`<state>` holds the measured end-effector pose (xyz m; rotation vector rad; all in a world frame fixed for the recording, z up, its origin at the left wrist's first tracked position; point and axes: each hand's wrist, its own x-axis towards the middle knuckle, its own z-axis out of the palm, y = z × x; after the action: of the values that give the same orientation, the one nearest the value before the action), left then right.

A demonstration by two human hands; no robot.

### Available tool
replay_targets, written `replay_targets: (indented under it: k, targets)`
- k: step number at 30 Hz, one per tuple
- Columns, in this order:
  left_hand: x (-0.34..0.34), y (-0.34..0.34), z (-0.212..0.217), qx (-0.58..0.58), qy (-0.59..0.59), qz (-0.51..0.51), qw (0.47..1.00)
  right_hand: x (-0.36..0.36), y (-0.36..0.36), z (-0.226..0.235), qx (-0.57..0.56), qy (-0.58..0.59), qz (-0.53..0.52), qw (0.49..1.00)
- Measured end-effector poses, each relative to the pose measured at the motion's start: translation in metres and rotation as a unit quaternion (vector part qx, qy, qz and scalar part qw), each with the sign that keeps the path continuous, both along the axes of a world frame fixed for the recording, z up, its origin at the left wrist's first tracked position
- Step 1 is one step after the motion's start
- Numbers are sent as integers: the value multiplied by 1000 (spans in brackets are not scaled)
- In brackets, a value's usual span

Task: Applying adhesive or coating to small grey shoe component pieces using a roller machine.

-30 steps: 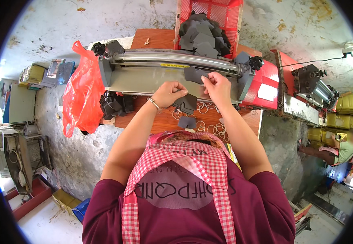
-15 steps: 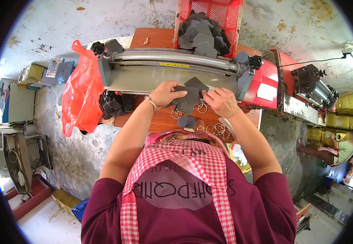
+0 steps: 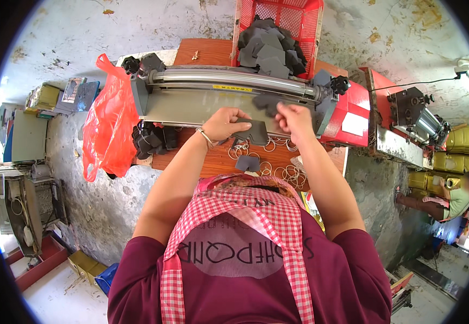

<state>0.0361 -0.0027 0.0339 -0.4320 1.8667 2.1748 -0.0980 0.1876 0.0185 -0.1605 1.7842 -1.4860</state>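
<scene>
My left hand (image 3: 226, 123) grips dark grey flat pieces (image 3: 255, 133) between thumb and fingers at the near edge of the roller machine's metal plate (image 3: 191, 106). Its fingers are closed on them; how many lie together I cannot tell. My right hand (image 3: 296, 120) is over the plate's right part, pinching another dark grey piece (image 3: 268, 102) that is blurred by motion. That piece points toward the long metal roller (image 3: 234, 79). Below the left hand, a single grey piece (image 3: 247, 163) lies on the brown table among pale rubber bands (image 3: 288, 174).
A red basket (image 3: 314, 38) heaped with grey pieces stands behind the machine. On the left hangs a red plastic bag (image 3: 110, 121), beside a dark bundle of pieces (image 3: 151, 139). A second roller machine (image 3: 421, 116) and a seated person (image 3: 456, 197) are at the right.
My right hand has moved up and forward, carrying one grey piece away from the left hand's stack toward the roller. The left hand has stayed nearly in place.
</scene>
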Motion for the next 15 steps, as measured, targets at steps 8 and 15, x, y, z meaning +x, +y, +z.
replay_targets:
  k: [8,15]
  targets:
    - [-6,2,-1,-88,-18,48,995,16,0,21,32,6,107,994]
    - [-5,-3,-13,-48,-20,57,997,8,-7,30,-75,-156,-183,968]
